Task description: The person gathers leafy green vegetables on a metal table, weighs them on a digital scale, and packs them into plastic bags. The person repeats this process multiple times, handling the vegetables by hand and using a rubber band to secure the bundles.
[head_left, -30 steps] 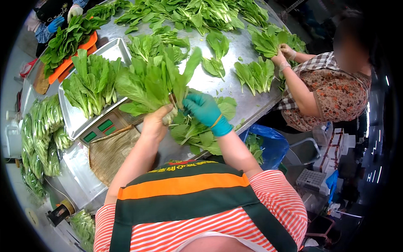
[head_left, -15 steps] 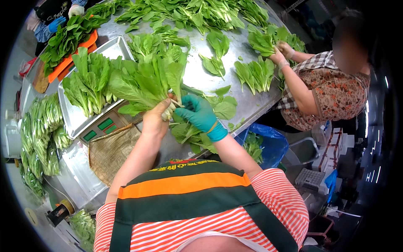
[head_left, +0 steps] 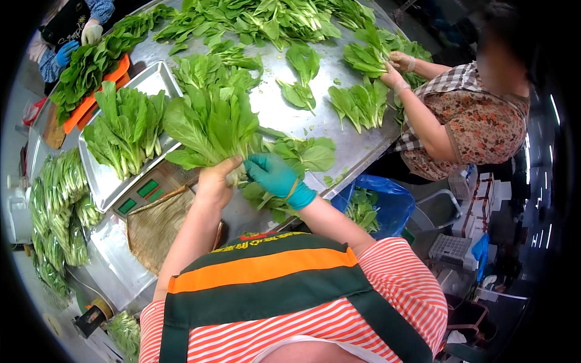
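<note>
My bare left hand (head_left: 216, 181) is closed around the stem ends of a bunch of leafy greens (head_left: 212, 124), its leaves fanned out away from me. Against the same stems, my right hand (head_left: 275, 175), in a teal glove with a band at the wrist, has its fingers pinched together. Its fingertips are partly hidden by the stems. Loose greens (head_left: 318, 156) lie on the metal table just beyond and under the right hand. To the left, another bunch of greens (head_left: 124, 130) rests in a metal tray (head_left: 162, 77) on a scale (head_left: 145, 190) with green displays.
A co-worker (head_left: 478, 121) at the right handles greens. Another person's gloved hand (head_left: 92, 31) shows top left, near an orange basket (head_left: 78, 112). Bagged greens (head_left: 60, 187) lie left; a blue-lined bin (head_left: 396, 206) stands right. A greens pile (head_left: 266, 21) covers the table's far side.
The view has shifted slightly. My left hand still grips the bunch, now held more upright and gathered. My right fingers have shifted along the stem ends. The co-worker's hands have moved a little.
</note>
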The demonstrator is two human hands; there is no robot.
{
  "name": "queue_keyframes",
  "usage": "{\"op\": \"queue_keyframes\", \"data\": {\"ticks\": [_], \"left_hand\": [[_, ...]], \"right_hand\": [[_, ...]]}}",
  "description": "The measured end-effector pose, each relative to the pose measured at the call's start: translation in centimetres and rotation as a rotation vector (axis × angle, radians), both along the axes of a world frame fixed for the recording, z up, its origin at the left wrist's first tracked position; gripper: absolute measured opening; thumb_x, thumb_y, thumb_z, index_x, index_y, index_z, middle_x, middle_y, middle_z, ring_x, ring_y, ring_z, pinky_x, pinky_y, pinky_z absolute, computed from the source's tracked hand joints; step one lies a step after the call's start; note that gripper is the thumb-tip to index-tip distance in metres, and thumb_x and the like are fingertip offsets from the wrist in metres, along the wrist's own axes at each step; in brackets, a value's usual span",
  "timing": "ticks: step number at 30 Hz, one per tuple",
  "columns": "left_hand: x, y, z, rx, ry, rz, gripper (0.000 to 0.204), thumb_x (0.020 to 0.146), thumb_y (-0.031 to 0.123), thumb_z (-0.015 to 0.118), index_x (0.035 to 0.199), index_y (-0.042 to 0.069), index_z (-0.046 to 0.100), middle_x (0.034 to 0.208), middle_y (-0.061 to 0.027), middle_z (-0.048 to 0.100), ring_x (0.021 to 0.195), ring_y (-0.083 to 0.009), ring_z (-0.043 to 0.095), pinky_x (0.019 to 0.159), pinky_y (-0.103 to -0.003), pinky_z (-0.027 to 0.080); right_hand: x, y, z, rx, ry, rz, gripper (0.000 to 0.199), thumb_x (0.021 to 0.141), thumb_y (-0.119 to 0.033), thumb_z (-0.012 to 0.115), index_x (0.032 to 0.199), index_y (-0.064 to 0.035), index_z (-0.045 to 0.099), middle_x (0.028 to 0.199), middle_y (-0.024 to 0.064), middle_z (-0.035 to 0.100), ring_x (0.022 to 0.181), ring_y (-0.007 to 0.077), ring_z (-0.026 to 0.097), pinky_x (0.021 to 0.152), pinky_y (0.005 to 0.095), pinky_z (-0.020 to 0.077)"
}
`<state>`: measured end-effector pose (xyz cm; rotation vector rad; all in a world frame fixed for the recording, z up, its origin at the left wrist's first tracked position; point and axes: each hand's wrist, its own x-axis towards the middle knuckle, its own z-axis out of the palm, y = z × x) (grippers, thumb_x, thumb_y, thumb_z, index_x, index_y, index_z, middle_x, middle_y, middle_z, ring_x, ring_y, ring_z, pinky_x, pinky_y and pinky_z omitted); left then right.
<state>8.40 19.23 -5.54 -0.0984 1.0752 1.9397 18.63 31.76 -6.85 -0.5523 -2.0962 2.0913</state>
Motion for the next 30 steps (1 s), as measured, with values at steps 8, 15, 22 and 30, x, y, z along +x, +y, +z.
{"op": "queue_keyframes", "data": {"ticks": [8,15,22,30], "left_hand": [[-0.3,0.0,-1.6,-0.046,0.130,-0.134,0.030,0.081,0.001,0.056,0.111,-0.002,0.053,0.103,-0.0111,0.060,0.094,-0.0213,0.058,0.087,-0.034,0.044],[0.0,-1.6,-0.8,-0.171,0.814,-0.051,0.026,0.078,0.001,0.060,0.104,0.001,0.056,0.098,-0.0061,0.059,0.088,-0.0149,0.055,0.079,-0.029,0.044],[0.3,-0.6,1.4,-0.134,0.667,-0.120,0.026,0.076,0.003,0.063,0.101,0.003,0.056,0.091,-0.0022,0.056,0.082,-0.0123,0.051,0.070,-0.027,0.044],[-0.8,-1.8,0.6,0.011,0.437,0.081,0.030,0.080,-0.002,0.056,0.110,0.002,0.052,0.097,-0.0085,0.060,0.090,-0.0190,0.056,0.084,-0.031,0.043]], "right_hand": [[-0.8,0.0,1.0,-0.467,0.061,-0.236,0.015,0.086,-0.015,0.057,0.090,-0.0020,0.063,0.071,0.0006,0.059,0.061,0.0075,0.054,0.054,0.0204,0.0423],[-4.9,8.8,0.7,0.309,-0.237,-0.043,0.029,0.084,-0.031,0.059,0.073,-0.0054,0.067,0.064,0.0066,0.062,0.052,0.0157,0.053,0.054,0.0313,0.0465],[-13.5,19.0,-5.6,1.348,-0.558,-0.127,0.039,0.081,-0.020,0.056,0.117,-0.0059,0.054,0.113,0.0164,0.057,0.096,0.0301,0.057,0.080,0.0411,0.0470],[-9.9,16.6,-0.4,0.008,0.319,-0.643,0.022,0.082,-0.015,0.064,0.099,-0.0012,0.061,0.088,0.0095,0.064,0.070,0.0147,0.061,0.058,0.0232,0.0507]]}}
